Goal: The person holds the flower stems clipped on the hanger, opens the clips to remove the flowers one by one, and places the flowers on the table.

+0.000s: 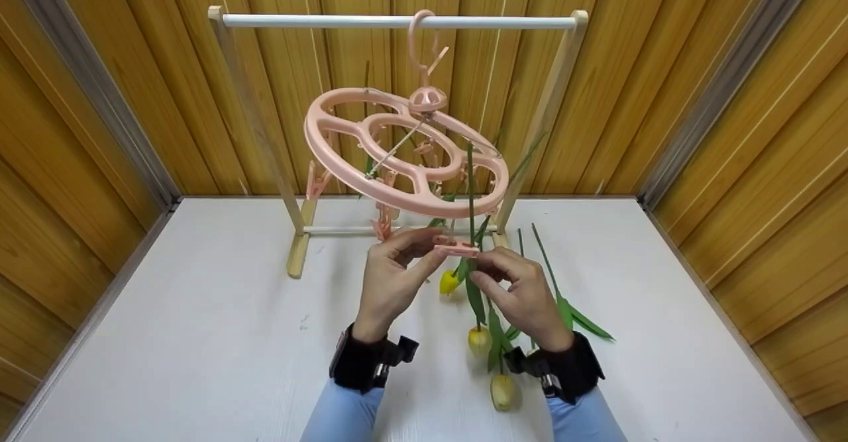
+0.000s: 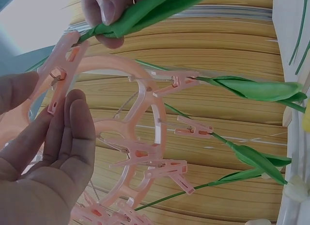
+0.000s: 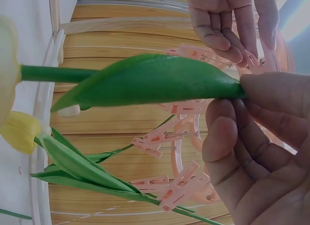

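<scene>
My left hand (image 1: 392, 283) pinches a pink clothespin (image 1: 457, 250) between thumb and fingers, just below the front of a pink round drying hanger (image 1: 397, 193). My right hand (image 1: 527, 293) pinches the stem of an artificial tulip (image 1: 479, 340), which hangs bloom down with its stem pointing up. In the left wrist view the tip of the clothespin (image 2: 63, 70) meets the stem beside the green leaf (image 2: 155, 14); whether it grips the stem I cannot tell. The right wrist view shows the held tulip's leaf (image 3: 155, 82) close up.
The hanger hooks over a white rail (image 1: 318, 21) on a wooden stand (image 1: 298, 256). Other tulips hang from its clothespins (image 2: 193, 128), among them a yellow one (image 1: 449, 281). More stems (image 1: 546, 263) lie on the white table (image 1: 199, 336) at the right.
</scene>
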Demonstrator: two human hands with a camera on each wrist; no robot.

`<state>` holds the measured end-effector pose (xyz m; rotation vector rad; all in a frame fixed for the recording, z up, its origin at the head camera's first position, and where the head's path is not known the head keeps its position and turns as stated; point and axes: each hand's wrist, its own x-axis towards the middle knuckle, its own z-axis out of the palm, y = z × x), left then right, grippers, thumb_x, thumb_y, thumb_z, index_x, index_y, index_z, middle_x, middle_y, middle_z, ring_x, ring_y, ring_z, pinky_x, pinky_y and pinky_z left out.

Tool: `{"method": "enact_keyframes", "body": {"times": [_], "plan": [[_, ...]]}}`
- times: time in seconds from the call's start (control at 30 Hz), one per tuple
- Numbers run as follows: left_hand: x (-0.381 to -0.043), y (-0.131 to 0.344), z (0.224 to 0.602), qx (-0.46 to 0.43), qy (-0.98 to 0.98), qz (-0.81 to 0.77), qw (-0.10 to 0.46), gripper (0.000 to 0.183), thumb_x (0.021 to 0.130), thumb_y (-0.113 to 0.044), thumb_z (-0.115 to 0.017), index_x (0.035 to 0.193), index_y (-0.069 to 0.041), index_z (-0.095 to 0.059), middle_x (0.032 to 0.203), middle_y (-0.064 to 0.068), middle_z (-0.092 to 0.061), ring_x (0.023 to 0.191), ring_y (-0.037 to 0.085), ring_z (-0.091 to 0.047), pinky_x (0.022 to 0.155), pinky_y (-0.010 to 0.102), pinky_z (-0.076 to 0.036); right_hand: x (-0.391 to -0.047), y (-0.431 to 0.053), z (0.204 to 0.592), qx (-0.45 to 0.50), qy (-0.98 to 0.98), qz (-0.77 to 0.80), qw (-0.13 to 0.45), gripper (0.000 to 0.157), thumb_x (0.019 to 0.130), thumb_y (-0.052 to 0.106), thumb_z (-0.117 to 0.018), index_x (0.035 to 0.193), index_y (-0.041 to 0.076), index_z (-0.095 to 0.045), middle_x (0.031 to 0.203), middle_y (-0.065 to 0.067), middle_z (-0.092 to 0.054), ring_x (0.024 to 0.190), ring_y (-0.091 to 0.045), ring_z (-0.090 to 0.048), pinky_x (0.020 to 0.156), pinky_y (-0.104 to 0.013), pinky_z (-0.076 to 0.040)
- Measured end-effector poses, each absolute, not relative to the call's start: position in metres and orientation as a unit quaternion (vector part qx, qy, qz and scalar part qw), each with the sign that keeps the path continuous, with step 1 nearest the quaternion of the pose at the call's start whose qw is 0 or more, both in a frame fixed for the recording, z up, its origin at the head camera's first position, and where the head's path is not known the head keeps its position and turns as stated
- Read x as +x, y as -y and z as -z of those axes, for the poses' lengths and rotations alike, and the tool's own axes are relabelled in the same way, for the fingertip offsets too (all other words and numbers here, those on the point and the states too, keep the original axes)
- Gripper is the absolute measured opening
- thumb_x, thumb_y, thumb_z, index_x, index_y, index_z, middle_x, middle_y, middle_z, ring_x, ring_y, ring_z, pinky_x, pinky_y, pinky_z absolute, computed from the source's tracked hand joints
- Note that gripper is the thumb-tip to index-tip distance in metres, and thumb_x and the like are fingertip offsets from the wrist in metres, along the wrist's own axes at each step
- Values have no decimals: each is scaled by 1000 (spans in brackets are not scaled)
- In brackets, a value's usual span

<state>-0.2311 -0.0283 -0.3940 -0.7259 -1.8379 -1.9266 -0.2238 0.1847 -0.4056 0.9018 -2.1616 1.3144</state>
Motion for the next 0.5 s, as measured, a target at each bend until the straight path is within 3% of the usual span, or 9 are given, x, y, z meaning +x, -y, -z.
{"method": "enact_keyframes", "body": {"times": [0.3,0.5], "plan": [[-231,28,394,-259,655,684,189,26,91,-3,-76,117,0,-76,105,12,-77,91,18,-74,76,29,-59,-224,-185,404,330,783,-478,223,17,91,-6,-73,107,2,-75,91,-5,-71,78,-11,-64,69,-19,-52],[-231,28,394,-262,650,689,187,27,91,-1,-77,116,6,-74,105,14,-76,89,18,-73,72,25,-56,-224,-184,404,327,779,-487,221,18,91,-6,-73,107,3,-76,93,-10,-73,81,-11,-66,71,-18,-54]]}}
